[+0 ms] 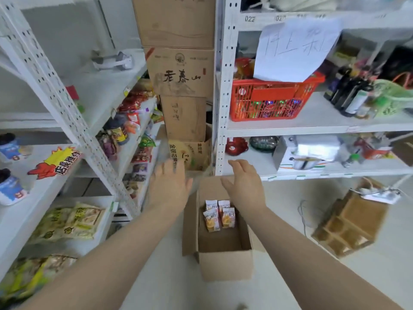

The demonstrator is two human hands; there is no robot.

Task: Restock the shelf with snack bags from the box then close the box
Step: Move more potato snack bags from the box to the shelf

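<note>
Beside the snack shelf (100,97), the left hand (169,186) hovers spread and empty. Four snack bags (220,214) remain in the open cardboard box (223,262). The right hand (244,186) is likewise spread. Restocking looks unfinished; next, lower both hands and grasp bags.

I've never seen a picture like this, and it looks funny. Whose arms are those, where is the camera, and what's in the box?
Those are a person's two bare arms. The camera sits on the person's head and looks forward and down, so you see roughly what they see. The left hand and the right hand are both open and hold nothing. They hover over an open cardboard box standing on the floor. At its far end are four small snack bags. White shelves stand on both sides. The left shelf carries food packets, and the right shelf holds a red basket and dark bottles.
</note>
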